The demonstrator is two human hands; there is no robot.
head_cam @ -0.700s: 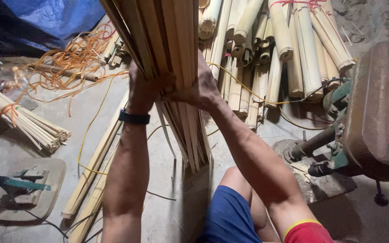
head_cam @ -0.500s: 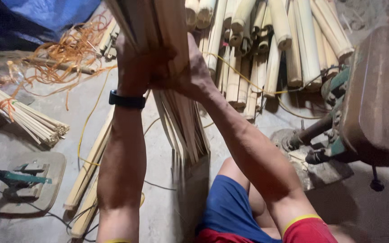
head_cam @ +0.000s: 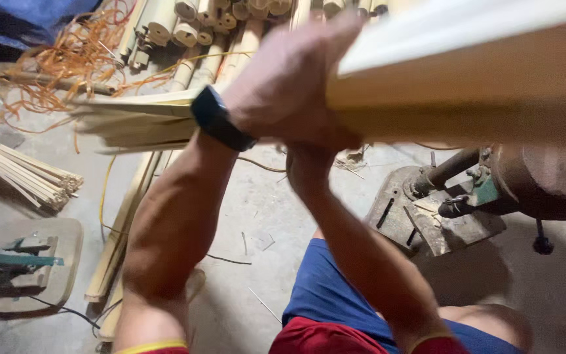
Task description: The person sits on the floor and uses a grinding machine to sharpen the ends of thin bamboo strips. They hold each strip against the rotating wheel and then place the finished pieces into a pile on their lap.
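— Above the concrete floor (head_cam: 263,216), what has the left hand (head_cam: 289,85) got?
— Fingers wrapped tight round a bundle of bamboo slats (head_cam: 466,72), lying crosswise.
— And the right hand (head_cam: 309,167)?
— Under the bundle, gripping it too; fingers mostly hidden.

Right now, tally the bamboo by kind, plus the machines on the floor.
Held bundle of bamboo strips, in the left hand and right hand: 1
Tied bundle of thin sticks: 1
Pile of round bamboo poles: 1
Machines: 2, rusty, green
Total: 5
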